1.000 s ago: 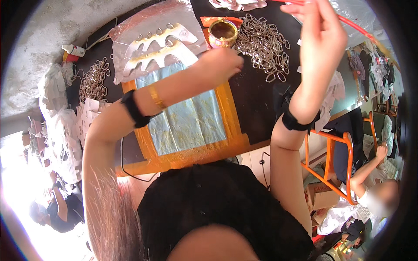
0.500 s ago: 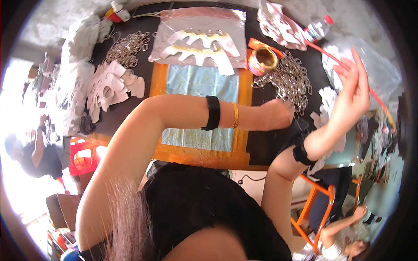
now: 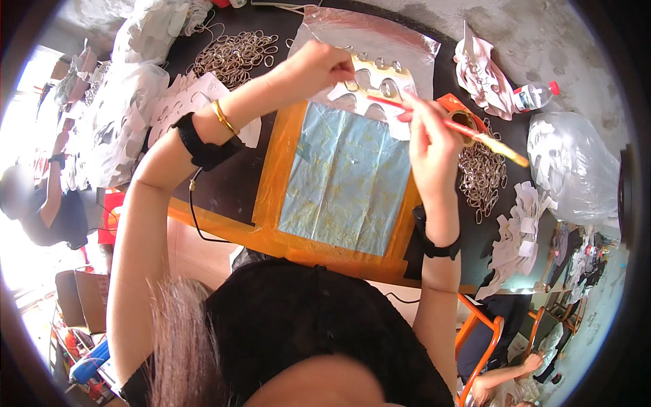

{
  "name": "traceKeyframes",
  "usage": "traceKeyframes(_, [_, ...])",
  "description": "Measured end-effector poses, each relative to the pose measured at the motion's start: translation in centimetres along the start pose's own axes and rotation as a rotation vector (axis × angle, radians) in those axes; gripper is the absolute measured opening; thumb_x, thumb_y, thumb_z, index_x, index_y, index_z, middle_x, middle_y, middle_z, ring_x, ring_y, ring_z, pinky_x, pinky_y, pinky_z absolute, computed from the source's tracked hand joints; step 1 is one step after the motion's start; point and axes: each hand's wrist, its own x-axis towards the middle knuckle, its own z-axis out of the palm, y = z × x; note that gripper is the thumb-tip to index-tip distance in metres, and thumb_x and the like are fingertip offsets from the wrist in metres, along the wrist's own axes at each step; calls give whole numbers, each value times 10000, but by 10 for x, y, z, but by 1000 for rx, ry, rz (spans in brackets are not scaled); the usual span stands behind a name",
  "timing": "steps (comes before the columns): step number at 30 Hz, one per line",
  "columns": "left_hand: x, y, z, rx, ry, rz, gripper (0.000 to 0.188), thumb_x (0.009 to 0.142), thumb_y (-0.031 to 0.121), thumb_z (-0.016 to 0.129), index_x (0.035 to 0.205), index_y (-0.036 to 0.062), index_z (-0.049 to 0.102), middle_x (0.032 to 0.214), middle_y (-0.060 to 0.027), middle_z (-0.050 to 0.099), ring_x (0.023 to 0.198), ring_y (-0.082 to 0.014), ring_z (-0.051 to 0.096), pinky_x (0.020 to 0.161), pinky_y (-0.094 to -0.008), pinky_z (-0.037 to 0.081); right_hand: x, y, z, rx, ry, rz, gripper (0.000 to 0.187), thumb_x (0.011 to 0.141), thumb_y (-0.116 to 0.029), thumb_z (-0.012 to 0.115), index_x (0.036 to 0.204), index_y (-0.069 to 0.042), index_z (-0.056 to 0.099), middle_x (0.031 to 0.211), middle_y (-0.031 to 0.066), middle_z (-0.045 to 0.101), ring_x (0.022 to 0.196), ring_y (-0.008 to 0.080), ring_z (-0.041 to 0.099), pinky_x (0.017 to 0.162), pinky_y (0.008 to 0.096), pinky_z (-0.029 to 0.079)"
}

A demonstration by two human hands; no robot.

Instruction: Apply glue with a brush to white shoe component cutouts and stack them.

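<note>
My left hand (image 3: 329,68) is closed in a pinch over the far white cut pieces, with an oval metal ring (image 3: 351,86) at its fingertips. My right hand (image 3: 434,132) grips a thin red stick (image 3: 468,127) with a thick yellowish end pointing right. Its thin end reaches left, close to that ring. Beneath both hands lie scalloped white pieces (image 3: 398,129) with yellowish smears along their edges. Several metal rings stand along them, one of them a ring (image 3: 388,87) between my hands. My fingers partly hide the pieces. They rest on a shiny silvery sheet (image 3: 413,47).
A blue sheet (image 3: 346,183) framed by orange tape covers the near table. Metal ring piles lie left (image 3: 234,57) and right (image 3: 483,180), beside an open pot (image 3: 468,125). White cut pieces, a pink cloth (image 3: 478,71), a bottle (image 3: 536,95) and a plastic bag (image 3: 576,166) surround them.
My left hand has moved from the right-hand ring pile to the white pieces. My right hand has swung inward and left with the red stick. The view has turned.
</note>
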Motion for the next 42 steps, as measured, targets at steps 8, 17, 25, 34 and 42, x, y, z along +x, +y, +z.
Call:
traceKeyframes(8, [29, -28, 7, -58, -36, 76, 160, 881, 99, 661, 983, -23, 686, 830, -132, 708, 747, -209, 681, 695, -311, 527, 1, 5, 15, -17, -89, 47, 402, 843, 134, 528, 1185, -44, 643, 922, 134, 651, 799, 220, 674, 687, 322, 525])
traceKeyframes(17, [54, -39, 40, -113, -123, 63, 118, 825, 74, 682, 892, -23, 667, 790, -148, 684, 730, -240, 663, 689, -343, 509, 2, 4, 13, -76, -170, 149, 425, 803, 165, 538, 1160, -38, 645, 971, 119, 634, 838, 226, 665, 735, 336, 525])
traceKeyframes(25, [56, -42, 44, -105, -137, -1, 132, 827, 108, 679, 894, -5, 677, 784, -147, 688, 729, -253, 667, 686, -351, 510, 2, 3, 13, -82, -164, 132, 408, 807, 161, 545, 1149, -36, 649, 955, 116, 624, 830, 220, 658, 733, 327, 519])
traceKeyframes(34, [55, -44, 47, -57, -129, -10, 147, 818, 154, 688, 890, 27, 704, 801, -144, 699, 746, -290, 674, 706, -375, 520, 0, 4, 13, -92, -154, 123, 397, 814, 160, 547, 1144, -35, 652, 937, 118, 619, 814, 218, 663, 722, 323, 523])
traceKeyframes(42, [56, -44, 51, -20, -108, -21, 153, 803, 157, 701, 886, 29, 706, 801, -142, 697, 744, -292, 674, 702, -377, 521, 1, 4, 13, -71, -156, 130, 400, 812, 159, 550, 1145, -37, 654, 926, 118, 615, 813, 221, 664, 729, 323, 526])
